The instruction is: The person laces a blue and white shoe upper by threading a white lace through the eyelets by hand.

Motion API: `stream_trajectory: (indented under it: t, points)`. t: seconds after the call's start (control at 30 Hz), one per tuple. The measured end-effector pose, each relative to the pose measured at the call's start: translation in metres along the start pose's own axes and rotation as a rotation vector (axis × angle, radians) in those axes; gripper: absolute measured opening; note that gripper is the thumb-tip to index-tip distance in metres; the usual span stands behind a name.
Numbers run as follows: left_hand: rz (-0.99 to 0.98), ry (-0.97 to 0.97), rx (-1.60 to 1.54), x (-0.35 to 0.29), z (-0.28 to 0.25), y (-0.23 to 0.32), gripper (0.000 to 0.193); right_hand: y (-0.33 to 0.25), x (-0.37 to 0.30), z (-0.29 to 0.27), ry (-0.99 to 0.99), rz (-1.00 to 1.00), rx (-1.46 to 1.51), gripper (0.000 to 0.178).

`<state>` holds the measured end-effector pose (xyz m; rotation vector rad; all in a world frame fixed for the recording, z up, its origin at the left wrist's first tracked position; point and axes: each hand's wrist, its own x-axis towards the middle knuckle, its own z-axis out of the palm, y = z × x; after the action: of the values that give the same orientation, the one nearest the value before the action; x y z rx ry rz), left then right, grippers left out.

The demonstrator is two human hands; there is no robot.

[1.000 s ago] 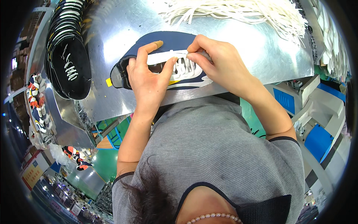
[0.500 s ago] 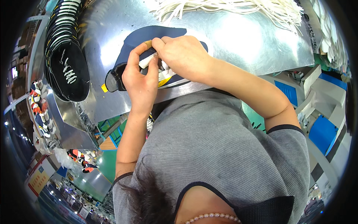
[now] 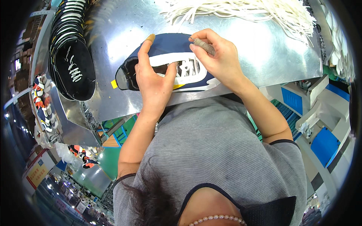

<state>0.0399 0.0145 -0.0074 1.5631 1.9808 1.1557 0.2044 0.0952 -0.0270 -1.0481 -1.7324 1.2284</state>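
Note:
A navy shoe upper (image 3: 169,42) with a white lacing panel and a yellow tab at its heel lies on the metal table in front of me. My left hand (image 3: 154,86) grips it at the collar, thumb at the white lace opening and index finger along the far edge. A tan cover (image 3: 151,37) wraps that fingertip. White lace (image 3: 185,68) crosses the opening. Held in my right hand (image 3: 225,62) is a thin-pointed awl or hook (image 3: 204,46) with a wrapped, greyish handle, its tip beside the upper's far edge.
A long row of nested black shoe uppers (image 3: 71,84) stands at the table's left. Loose white laces (image 3: 241,11) are heaped along the far side of the metal table (image 3: 260,56). More pale strips (image 3: 337,45) hang at the far right, near blue-and-white equipment (image 3: 326,139).
My right hand has drawn away to the right from my left hand, bringing the awl into sight. The upper now shows its white panel and laced opening, which the hands partly covered before.

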Motion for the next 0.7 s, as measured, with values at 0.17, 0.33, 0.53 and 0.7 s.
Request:
stream_trajectory:
  t: [0.17, 0.33, 0.53, 0.7]
  points:
    - [-0.4, -0.422, -0.838, 0.018, -0.039, 0.019, 0.073, 0.014, 0.002, 0.0, 0.148, 0.011, 0.031, 0.019]
    - [-0.514, -0.371, -0.682, 0.022, -0.04, 0.016, 0.066, -0.004, -0.004, -0.014, 0.005, -0.342, 0.129, 0.009]
    - [-0.49, -0.412, -0.615, 0.021, -0.032, 0.018, 0.057, -0.005, -0.006, 0.003, -0.102, -0.513, -0.349, 0.034]
    - [-0.517, -0.345, -0.706, 0.022, -0.029, 0.021, 0.052, -0.009, -0.005, -0.002, -0.075, -0.504, -0.175, 0.026]
